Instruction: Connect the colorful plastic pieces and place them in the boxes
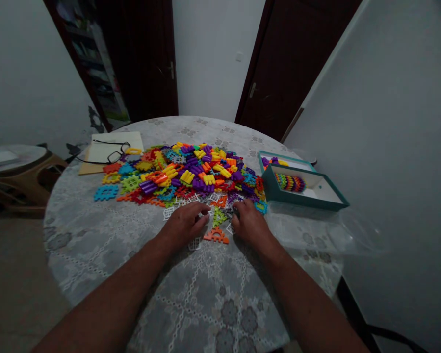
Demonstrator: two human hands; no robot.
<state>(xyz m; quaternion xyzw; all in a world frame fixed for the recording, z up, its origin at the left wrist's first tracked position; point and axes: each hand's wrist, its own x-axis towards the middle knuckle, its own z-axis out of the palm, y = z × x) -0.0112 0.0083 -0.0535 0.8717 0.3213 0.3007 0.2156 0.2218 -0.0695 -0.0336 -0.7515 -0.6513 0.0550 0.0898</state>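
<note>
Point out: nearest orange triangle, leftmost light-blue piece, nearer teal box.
Orange triangle (217,232): head view, its upper middle.
Light-blue piece (106,192): head view, its middle.
Teal box (301,199): head view, outer side wall facing the camera.

The single view looked out from the person's head, above the near edge of the desk (191,299), facing forward and down. It was close enough that the arms (122,289) loomed large from that edge, while the left hand (186,223) and right hand (252,223) showed smaller, just below mid-view. The wide view took in the far edge and ran on to two doors (296,54) and the wall (209,54) between; part of the near edge was cut off.
</note>
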